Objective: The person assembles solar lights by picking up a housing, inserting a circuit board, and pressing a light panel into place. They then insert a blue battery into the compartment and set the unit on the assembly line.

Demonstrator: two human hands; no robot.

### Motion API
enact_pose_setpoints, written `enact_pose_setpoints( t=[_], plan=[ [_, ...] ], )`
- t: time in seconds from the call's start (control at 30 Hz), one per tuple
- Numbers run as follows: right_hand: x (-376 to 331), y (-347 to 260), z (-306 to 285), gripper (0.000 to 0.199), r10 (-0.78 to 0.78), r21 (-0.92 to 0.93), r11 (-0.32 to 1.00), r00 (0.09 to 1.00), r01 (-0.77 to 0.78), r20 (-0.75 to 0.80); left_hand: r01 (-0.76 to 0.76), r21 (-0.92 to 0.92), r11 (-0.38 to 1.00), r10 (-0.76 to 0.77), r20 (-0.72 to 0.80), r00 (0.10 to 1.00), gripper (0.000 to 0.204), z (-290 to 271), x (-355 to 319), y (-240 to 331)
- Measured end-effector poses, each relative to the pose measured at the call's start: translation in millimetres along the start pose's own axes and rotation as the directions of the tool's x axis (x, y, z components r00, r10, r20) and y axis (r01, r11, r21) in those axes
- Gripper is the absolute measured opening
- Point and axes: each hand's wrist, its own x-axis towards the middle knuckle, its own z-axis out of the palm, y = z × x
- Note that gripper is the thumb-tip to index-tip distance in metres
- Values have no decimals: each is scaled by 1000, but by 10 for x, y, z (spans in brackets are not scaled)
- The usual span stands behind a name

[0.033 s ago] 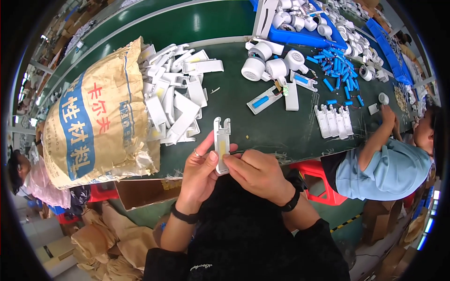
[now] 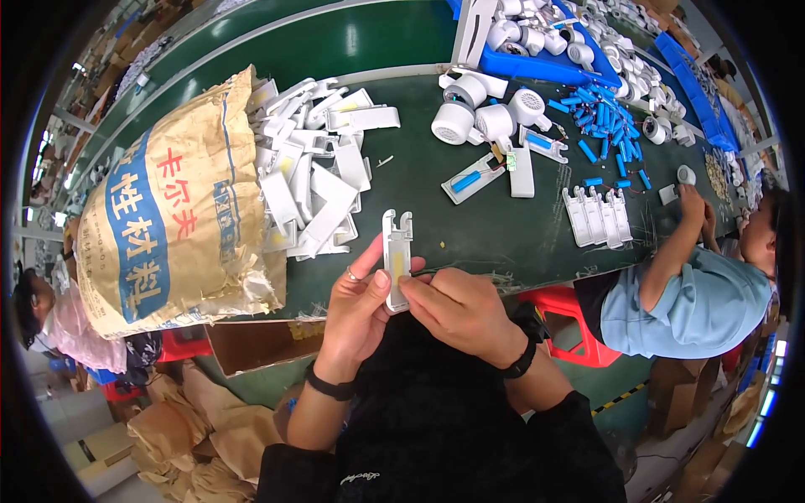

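- A single head-worn fisheye view looks steeply down from above the person's chest, facing forward over the dark green worktable [image 2: 436, 210].
- It sits close: the left hand [image 2: 360, 306] and right hand [image 2: 461, 310] fill the centre, forearms entering from six o'clock.
- Straight edges bow toward the dark round rim; a large tan woven sack [image 2: 168, 218] lies at nine o'clock and a co-worker in a light blue shirt [image 2: 696, 306] at three o'clock.
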Motion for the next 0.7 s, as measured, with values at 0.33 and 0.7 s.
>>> enact_pose_setpoints(
  t=[0.33,0.7],
  plan=[
    [-35,81,24,23,155,148,978,987,-147,-46,36,5,999,-35,-26,999,51,44,23,41],
    [-62,145,-14,25,101,85,992,991,-94,-83,83,130,988,-79,-41,996,50,127,102,-39]
  ],
)
